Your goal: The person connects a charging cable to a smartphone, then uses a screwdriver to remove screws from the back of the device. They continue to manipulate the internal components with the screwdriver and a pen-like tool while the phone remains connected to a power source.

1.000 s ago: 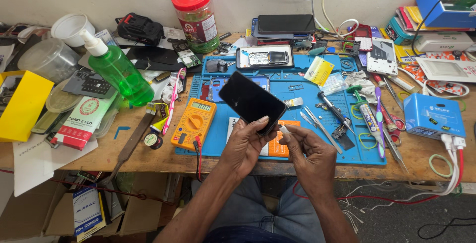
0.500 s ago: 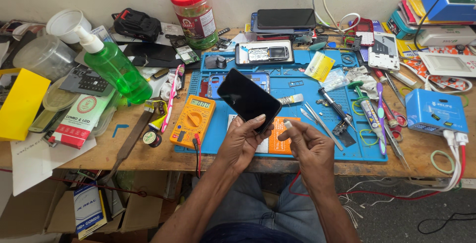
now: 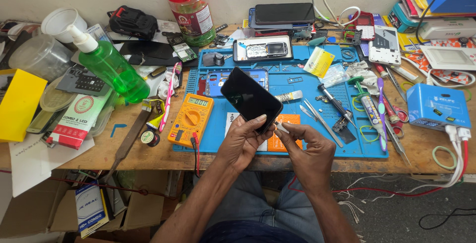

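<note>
We had the black smartphone [image 3: 251, 99] in our left hand [image 3: 241, 143], grip closed on its lower end, above the counter's front edge w/ long axis running up-left. Right hand [image 3: 308, 149] sat just right of that end, fingers pinching a small white bit [image 3: 282, 127] against the phone's corner.

Black phone [image 3: 251, 99]: flat rectangular slab, dark glossy screen facing up, unlit. Tilted diagonally, upper end pointing up-left, lower end gripped by left hand [image 3: 241, 144]. Held above blue mat [image 3: 307, 141], clear of surface. Small white piece [image 3: 282, 127] pinched in right hand [image 3: 308, 150], touching phone's lower corner.
</note>
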